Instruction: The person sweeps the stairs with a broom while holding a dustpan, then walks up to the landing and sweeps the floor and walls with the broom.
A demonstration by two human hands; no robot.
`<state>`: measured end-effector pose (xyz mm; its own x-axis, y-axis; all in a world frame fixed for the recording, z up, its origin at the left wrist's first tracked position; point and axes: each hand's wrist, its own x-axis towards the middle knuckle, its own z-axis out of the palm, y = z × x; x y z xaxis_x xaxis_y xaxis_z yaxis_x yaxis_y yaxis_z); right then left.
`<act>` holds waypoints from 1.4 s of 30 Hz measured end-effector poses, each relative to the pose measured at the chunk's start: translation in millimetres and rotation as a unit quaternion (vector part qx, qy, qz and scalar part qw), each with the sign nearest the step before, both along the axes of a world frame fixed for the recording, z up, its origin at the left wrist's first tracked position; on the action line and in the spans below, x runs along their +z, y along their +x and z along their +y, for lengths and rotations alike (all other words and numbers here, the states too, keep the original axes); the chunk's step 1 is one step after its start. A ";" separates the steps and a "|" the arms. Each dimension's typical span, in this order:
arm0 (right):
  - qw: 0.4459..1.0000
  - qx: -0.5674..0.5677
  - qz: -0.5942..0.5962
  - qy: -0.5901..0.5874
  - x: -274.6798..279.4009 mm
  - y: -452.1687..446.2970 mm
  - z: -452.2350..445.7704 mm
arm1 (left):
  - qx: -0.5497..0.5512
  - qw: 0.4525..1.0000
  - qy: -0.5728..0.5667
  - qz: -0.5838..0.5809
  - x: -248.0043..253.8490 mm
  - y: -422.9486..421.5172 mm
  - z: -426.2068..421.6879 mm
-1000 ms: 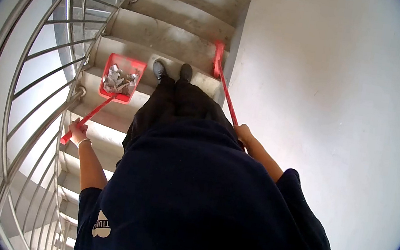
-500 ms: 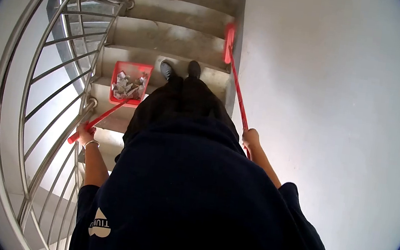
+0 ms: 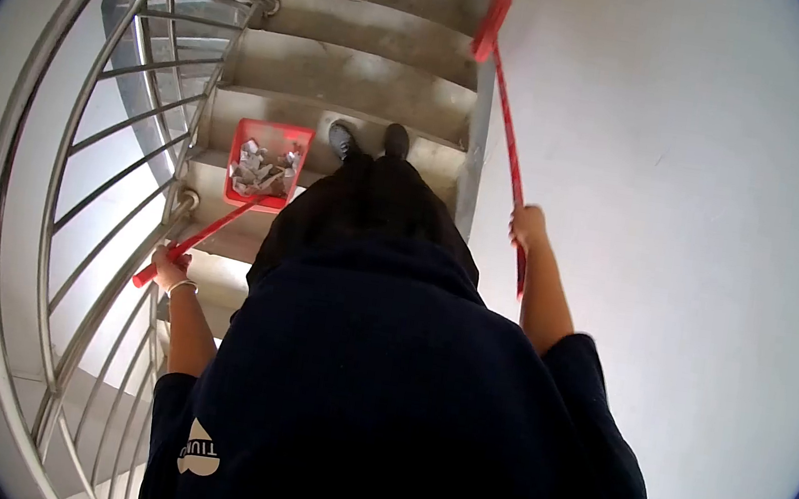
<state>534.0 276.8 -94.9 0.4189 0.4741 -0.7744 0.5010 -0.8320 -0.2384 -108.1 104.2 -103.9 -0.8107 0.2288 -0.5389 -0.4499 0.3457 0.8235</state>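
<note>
My left hand is closed round the red handle of a dustpan, close to the railing. Scraps of crumpled, greyish litter lie in the dustpan, which is at the left side of the stairs beside my feet. On the other side, my right hand grips the red stick of a broom. The red broom head is up by the right wall, ahead of my shoes. Whether its bristles touch a step or the wall I cannot tell.
Concrete steps run ahead of my dark shoes. A curved metal railing with several bars borders the stairs on the left. A plain white wall closes off the right side.
My right hand has moved up and slightly right with the broom. The broom head has gone farther ahead along the wall and tilted. My left hand and the dustpan have hardly shifted.
</note>
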 end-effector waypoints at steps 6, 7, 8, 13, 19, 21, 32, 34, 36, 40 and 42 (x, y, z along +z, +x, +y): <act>0.996 -0.002 0.021 -0.083 24.3 -16.9 -66.3 | 0.033 0.999 0.014 0.010 3.2 10.6 -19.5; 0.995 0.000 0.001 -0.096 21.6 -17.2 -70.0 | 0.025 1.000 0.009 0.010 6.3 12.5 -20.5; 0.994 0.001 -0.021 -0.108 18.4 -15.8 -70.6 | 0.040 0.999 0.001 0.016 -2.2 8.2 -27.0; 0.992 0.103 -0.076 -0.006 -49.4 4.5 18.0 | 0.055 0.998 0.008 -0.012 0.8 5.6 -31.2; 0.993 0.084 -0.066 -0.048 -2.6 -15.8 10.0 | 0.019 1.000 -0.020 -0.013 -12.2 -12.3 -25.2; 0.992 0.092 -0.067 -0.053 13.8 -23.2 -13.5 | 0.021 1.000 -0.005 -0.005 -14.7 -10.6 -26.7; 0.883 0.428 -0.140 -0.130 0.8 -13.9 -3.7 | 0.058 0.997 0.009 0.040 7.2 23.2 -16.4; 0.883 0.440 -0.152 -0.063 11.5 -23.9 56.3 | 0.046 0.999 0.006 0.020 -5.8 12.1 -18.4; 0.889 0.425 -0.164 -0.041 10.5 -37.5 100.4 | 0.029 1.000 0.002 0.007 -6.4 10.5 -17.2; 0.884 0.442 -0.150 0.029 16.6 -63.3 122.4 | 0.037 0.999 0.023 0.015 -12.2 11.1 -17.3; 0.909 0.397 -0.120 0.034 16.6 -67.8 114.6 | 0.060 0.998 0.021 0.004 -18.2 14.5 -19.9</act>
<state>466.2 391.4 -78.3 0.0772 0.7440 -0.6638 0.9817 -0.1728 -0.0796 -93.6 84.3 -122.1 -0.8383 0.1520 -0.5235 -0.4785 0.2549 0.8403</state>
